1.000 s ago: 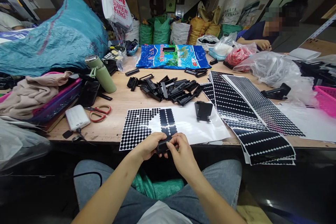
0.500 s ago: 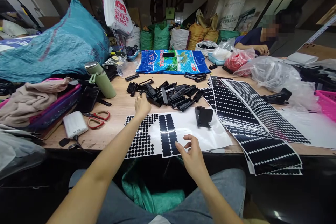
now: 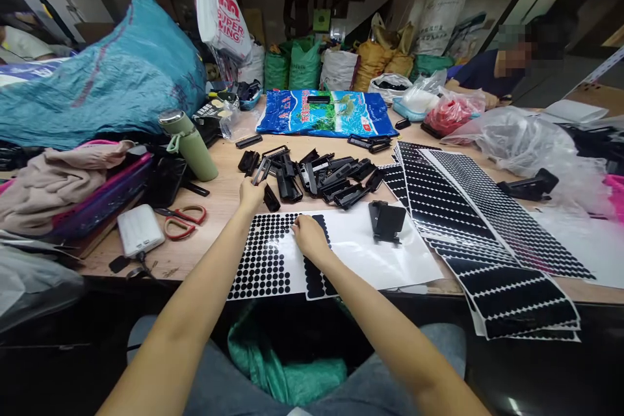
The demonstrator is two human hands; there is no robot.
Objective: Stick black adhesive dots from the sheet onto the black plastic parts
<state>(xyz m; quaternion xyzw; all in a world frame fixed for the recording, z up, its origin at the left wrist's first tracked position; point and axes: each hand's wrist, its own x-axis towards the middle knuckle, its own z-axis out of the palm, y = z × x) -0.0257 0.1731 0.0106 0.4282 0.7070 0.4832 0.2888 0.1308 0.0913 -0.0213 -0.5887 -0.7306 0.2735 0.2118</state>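
My left hand is closed on a black plastic piece with a slot-like frame, held at the near-left edge of a pile of similar black plastic parts. My right hand has its fingers pinched together over the upper right of a white sheet of round black stickers. Whatever is between those fingertips is too small to make out. Under the right wrist lies a strip of larger black stickers, partly covered. A black folding stand rests on white paper to the right.
Long sheets of black stickers overhang the table's front right edge. At left are red-handled scissors, a white power bank and a green bottle. A blue printed bag lies behind the pile. Another person sits at far right.
My left hand has drawn back slightly left from the pile with a black plastic piece. My right hand has moved up and left onto the round-sticker sheet, its fingers closing.
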